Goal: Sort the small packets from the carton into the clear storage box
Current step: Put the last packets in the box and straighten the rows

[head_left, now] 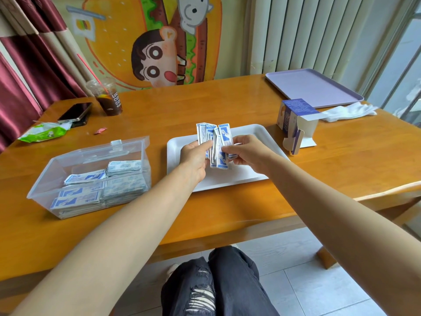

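Fingers (206,145) of the left hand (193,156) are pinching a fanned bundle of packets (215,136) above the white tray (264,135); right hand (247,153) is gripping the same bundle's lower end — long axes pointing away from the person; clear storage box (43,179) is sitting well to the left, nearer the left hand, its packets lying mostly crosswise; carton (293,117) is standing open on the right.

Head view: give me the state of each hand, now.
Left hand: grip closed on the fanned bunch of small white-and-blue paper packets.
Right hand: pinching the lower end of the same bunch.
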Motion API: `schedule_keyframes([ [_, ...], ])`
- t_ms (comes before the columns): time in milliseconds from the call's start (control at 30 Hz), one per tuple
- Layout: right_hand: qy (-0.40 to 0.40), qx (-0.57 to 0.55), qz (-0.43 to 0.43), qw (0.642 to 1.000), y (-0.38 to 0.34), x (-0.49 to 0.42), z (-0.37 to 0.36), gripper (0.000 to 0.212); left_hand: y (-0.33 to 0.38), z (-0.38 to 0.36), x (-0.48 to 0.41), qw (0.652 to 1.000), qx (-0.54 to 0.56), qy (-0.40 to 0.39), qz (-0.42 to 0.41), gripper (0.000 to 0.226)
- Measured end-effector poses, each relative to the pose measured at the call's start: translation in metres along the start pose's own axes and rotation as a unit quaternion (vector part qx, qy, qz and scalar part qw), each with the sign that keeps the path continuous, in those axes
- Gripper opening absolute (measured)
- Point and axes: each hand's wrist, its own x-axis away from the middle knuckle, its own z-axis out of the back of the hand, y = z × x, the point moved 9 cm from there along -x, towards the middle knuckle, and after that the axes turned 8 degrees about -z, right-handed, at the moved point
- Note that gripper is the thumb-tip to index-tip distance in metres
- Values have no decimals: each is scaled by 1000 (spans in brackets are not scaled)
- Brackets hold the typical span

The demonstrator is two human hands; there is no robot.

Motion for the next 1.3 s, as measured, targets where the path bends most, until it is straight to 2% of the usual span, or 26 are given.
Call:
schedule_keyframes([
  [233, -3, 4, 1, 1000, 2, 1, -1, 6, -4, 1, 3, 1000, 7, -1, 22, 8],
  [333, -2, -5, 8, 1000, 1, 2, -3, 8, -3, -8, 7, 999, 33, -30, 23, 18],
  [567, -43, -3, 23, 999, -9, 8, -23, 11, 9, -5, 16, 997, -54, -59, -11, 27],
  [667, -28, 55, 53, 997, -20, 12, -26, 15, 17, 4, 15, 991, -113, -57, -35, 26],
  [733, 18, 121, 107, 987, -37, 15, -23, 8, 24, 11, 13, 986, -143, -52, -67, 18],
  [767, 58, 192, 138, 970, -47, 17, -20, 17, 28, 16, 11, 981, -166, -46, -89, 19],
  [833, 131, 389, 202, 889, -64, 25, -27, 34, 38, 30, 7, 951, -271, -14, -147, 53],
  [900, 147, 498, 248, 818, -70, 32, -44, 24, 49, 36, 7, 894, -398, -3, -208, 72],
  [933, 137, 535, 261, 792, -67, 33, -53, 12, 51, 35, 10, 866, -447, -12, -223, 71],
  [1000, 107, 580, 274, 760, -57, 32, -72, 17, 44, 32, 11, 831, -508, -50, -221, 59],
  [1100, 85, 588, 275, 756, -45, 33, -84, 27, 32, 32, 14, 813, -537, -91, -203, 48],
  [1300, 55, 534, 216, 815, -29, 23, -64, 39, 31, 28, 20, 709, -660, -105, -226, 43],
])
